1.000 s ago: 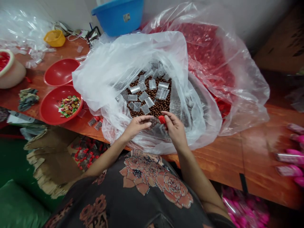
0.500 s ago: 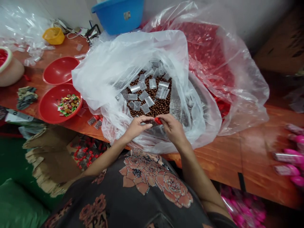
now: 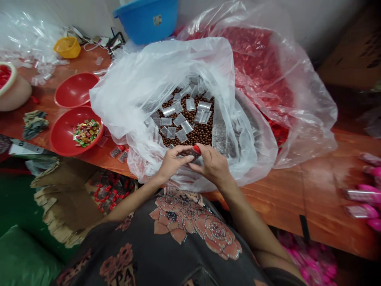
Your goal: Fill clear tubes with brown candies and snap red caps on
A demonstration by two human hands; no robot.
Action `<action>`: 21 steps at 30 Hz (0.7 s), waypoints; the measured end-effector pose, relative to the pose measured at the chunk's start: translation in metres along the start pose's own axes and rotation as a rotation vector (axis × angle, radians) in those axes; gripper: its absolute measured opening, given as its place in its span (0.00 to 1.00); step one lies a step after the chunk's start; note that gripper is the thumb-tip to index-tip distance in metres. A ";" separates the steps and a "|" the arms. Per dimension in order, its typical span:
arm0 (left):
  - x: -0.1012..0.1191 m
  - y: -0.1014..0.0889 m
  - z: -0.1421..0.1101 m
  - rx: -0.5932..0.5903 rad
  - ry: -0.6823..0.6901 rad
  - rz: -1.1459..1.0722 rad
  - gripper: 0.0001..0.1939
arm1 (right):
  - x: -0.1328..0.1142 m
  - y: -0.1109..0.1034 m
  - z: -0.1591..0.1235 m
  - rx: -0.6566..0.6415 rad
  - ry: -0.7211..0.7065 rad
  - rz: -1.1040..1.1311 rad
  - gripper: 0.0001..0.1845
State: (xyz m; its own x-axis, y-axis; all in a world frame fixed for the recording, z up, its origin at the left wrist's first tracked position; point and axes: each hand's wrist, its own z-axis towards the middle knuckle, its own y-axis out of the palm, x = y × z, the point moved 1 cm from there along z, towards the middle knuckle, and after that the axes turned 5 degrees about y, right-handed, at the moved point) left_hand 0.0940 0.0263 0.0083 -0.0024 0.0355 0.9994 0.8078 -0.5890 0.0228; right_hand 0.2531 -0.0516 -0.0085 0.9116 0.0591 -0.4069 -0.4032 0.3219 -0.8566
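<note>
Just over the near edge of an open clear plastic bag (image 3: 125, 87), both hands meet on one small clear container of dark beads with a red cap (image 3: 196, 149). My left hand (image 3: 172, 163) pinches the container's clear body between thumb and fingers. My right hand (image 3: 214, 163) has its thumb and forefinger closed at the red cap; part of the container is hidden behind the fingers. Inside the bag lie many small brown balls (image 3: 204, 131), with several clear empty containers (image 3: 187, 126) scattered on top.
Left on the wooden table (image 3: 268, 188) are a red bowl of wrapped candies (image 3: 55, 137), another red bowl (image 3: 64, 93) and capped containers (image 3: 123, 155). Below stands a cardboard box (image 3: 64, 190) of capped containers. A bag of red pieces (image 3: 258, 59) lies behind; pink-capped tubes (image 3: 361, 194) lie right.
My right hand has turned and its fingers have shifted around the red cap, so the cap and dark-filled body show more clearly. The left hand keeps its pinch.
</note>
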 end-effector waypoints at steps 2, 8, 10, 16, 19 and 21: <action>0.000 0.002 -0.001 -0.014 -0.053 -0.099 0.24 | 0.001 0.000 0.000 -0.002 -0.002 -0.002 0.33; -0.010 0.010 0.002 -0.044 -0.273 -0.294 0.26 | -0.003 -0.004 -0.002 -0.179 -0.018 0.151 0.33; -0.012 0.012 0.002 -0.072 -0.339 -0.333 0.27 | 0.001 -0.006 -0.005 -0.188 0.113 0.341 0.36; -0.005 0.014 0.003 -0.089 -0.485 -0.497 0.29 | 0.006 -0.002 -0.010 0.057 0.676 1.002 0.20; -0.004 0.018 0.005 -0.085 -0.546 -0.566 0.31 | -0.006 0.000 -0.007 0.126 0.648 0.977 0.17; -0.004 0.021 0.007 -0.073 -0.570 -0.581 0.34 | -0.014 0.000 -0.006 0.071 0.490 0.827 0.19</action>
State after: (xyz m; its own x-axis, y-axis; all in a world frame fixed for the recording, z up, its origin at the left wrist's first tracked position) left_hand 0.1150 0.0195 0.0043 -0.0930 0.7450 0.6606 0.7292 -0.4008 0.5546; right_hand 0.2396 -0.0579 -0.0050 0.1999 -0.1027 -0.9744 -0.8826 0.4131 -0.2246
